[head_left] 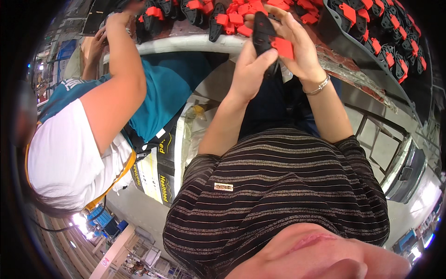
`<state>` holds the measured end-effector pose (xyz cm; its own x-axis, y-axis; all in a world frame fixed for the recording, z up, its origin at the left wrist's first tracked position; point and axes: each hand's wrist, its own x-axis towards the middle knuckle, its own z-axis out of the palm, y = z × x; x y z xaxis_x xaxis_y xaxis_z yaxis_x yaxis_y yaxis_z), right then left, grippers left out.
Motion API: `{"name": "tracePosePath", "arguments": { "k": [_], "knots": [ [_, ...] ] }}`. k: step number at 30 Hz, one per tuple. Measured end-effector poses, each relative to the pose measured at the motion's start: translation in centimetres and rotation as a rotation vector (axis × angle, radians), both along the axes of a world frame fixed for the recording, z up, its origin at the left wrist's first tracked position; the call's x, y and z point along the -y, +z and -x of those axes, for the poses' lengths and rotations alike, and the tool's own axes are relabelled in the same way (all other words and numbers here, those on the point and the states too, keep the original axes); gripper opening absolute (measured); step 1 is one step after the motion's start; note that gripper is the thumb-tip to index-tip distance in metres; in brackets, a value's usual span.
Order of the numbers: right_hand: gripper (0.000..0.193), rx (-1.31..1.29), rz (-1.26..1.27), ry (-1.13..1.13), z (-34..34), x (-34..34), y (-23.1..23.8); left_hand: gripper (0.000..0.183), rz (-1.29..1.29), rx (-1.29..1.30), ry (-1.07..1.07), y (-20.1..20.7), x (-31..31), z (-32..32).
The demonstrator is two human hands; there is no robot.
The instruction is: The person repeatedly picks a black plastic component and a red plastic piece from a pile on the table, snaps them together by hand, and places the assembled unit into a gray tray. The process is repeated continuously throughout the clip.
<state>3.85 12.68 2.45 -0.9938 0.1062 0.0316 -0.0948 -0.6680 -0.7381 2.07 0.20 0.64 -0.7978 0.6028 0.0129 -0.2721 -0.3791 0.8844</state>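
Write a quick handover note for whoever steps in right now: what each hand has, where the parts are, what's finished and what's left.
Left hand and right hand together grip one black and red plastic part above the table edge.
Loose black and red parts are heaped on the table; more stand in a row at right.
A co-worker's arm reaches to the pile at left.
Done: row at right. Left: the heap.

Black-red part (269, 39) in hands (both)

Matt black-and-red plastic part (269, 39); shiny metal bracelet (318, 87).
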Motion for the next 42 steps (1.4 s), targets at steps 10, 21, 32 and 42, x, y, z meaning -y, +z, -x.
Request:
{"name": "tracePosePath", "arguments": {
  "k": [10, 21, 32, 42],
  "knots": [
    [0.032, 0.103, -0.136, -0.136, 0.9, 1.5, -1.5, 0.063, 0.105, -0.095, -0.141, -0.9, 0.1, -0.4],
    [0.037, 0.03, -0.364, -0.356, 2.8, 0.7, -3.0, 0.037, 0.197, -0.219, 0.163, -1.4, 1.0, 3.4],
    [0.013, 0.163, -1.702, -0.562, 2.0, -5.5, -4.5, 0.046, 0.977, -0.727, 0.488, -1.4, 3.1, 12.6],
    [0.014, 0.163, -1.782, -0.507, 3.3, -5.7, -5.0, 0.03, 0.975, -1.355, 0.666, -0.7, 0.5, 14.1]
  ]
}}
